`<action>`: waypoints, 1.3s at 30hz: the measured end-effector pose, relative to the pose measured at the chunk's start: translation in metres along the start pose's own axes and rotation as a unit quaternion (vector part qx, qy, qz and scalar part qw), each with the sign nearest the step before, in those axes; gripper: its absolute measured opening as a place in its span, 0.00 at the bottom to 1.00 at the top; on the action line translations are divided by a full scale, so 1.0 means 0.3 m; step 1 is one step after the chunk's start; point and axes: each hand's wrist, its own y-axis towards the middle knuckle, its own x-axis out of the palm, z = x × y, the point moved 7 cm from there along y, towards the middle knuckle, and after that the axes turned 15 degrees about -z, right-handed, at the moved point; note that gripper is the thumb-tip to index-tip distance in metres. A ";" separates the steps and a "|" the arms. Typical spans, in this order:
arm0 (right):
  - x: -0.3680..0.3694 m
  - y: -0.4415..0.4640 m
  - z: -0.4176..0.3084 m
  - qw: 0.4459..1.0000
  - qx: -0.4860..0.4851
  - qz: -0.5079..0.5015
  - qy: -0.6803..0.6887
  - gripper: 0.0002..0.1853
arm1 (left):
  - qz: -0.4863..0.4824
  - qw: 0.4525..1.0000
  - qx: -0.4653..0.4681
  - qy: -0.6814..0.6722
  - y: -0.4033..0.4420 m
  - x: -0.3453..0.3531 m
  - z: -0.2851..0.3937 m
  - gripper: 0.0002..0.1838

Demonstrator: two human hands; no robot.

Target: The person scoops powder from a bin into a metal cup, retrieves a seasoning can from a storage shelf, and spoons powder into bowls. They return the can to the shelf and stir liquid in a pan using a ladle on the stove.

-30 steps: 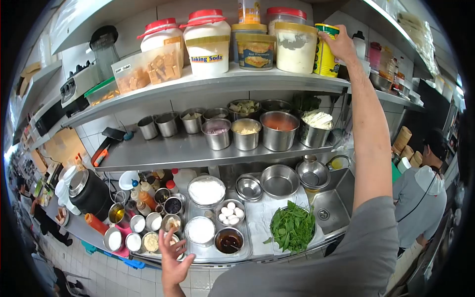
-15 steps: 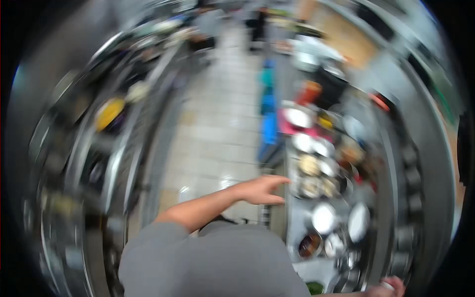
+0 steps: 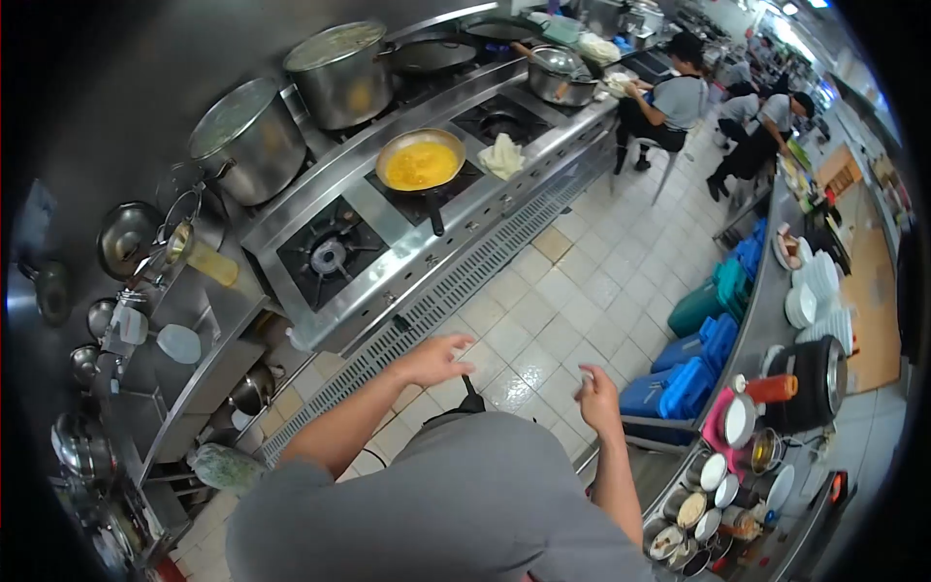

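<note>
My left hand (image 3: 436, 361) hangs over the tiled floor in front of my body, its thumb and fingers apart with nothing between them. To the right, my right hand (image 3: 597, 396) is raised with its fingers loosely bent and apart; I see nothing in it. Neither hand touches a thing. Ahead on the stove (image 3: 388, 228), a frying pan (image 3: 420, 161) of yellow food sits on a burner, its dark handle pointing towards me. A crumpled pale cloth (image 3: 502, 157) lies beside the pan.
Two large stockpots (image 3: 341, 82) stand behind the burners. Blue bins (image 3: 669, 386) line the right counter, which holds white plates (image 3: 822, 291), a red bottle (image 3: 772, 389) and several small containers (image 3: 691, 509). A person (image 3: 669, 102) sits by the stove's far end; others work beyond.
My view has swung left from the right counter to the stove. My right hand has come away from the counter's near end to in front of me. My left hand remains open.
</note>
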 end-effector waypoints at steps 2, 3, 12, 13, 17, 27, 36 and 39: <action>0.123 0.212 -0.015 0.995 0.001 -0.074 0.066 0.24 | 0.072 0.997 -0.011 -0.041 -0.056 -0.131 -0.058 0.35; 0.183 0.348 0.011 0.993 -0.036 -0.066 0.088 0.26 | 0.147 0.986 -0.009 -0.074 -0.080 -0.210 -0.084 0.35; 0.671 1.450 0.080 0.908 -0.031 -0.319 0.269 0.26 | 0.337 0.878 -0.327 -0.095 -0.265 0.058 -0.594 0.34; 0.696 1.537 0.068 0.911 0.003 -0.308 0.276 0.29 | 0.347 0.851 -0.357 -0.168 -0.290 0.149 -0.603 0.34; 0.885 1.920 0.237 0.942 0.016 -0.269 0.202 0.40 | 0.457 0.729 -0.433 -0.269 -0.402 0.703 -0.705 0.33; 1.052 2.103 0.371 0.878 0.071 -0.237 0.410 0.26 | 0.447 0.414 -0.463 -0.644 -0.049 1.539 0.005 0.33; 1.059 2.035 0.303 0.816 0.176 -0.185 0.520 0.17 | 0.458 0.519 -0.436 -0.576 0.094 1.361 -0.025 0.32; 1.055 2.024 0.267 0.796 0.226 -0.213 0.520 0.09 | 0.542 0.482 -0.428 -0.539 -0.051 1.276 -0.111 0.32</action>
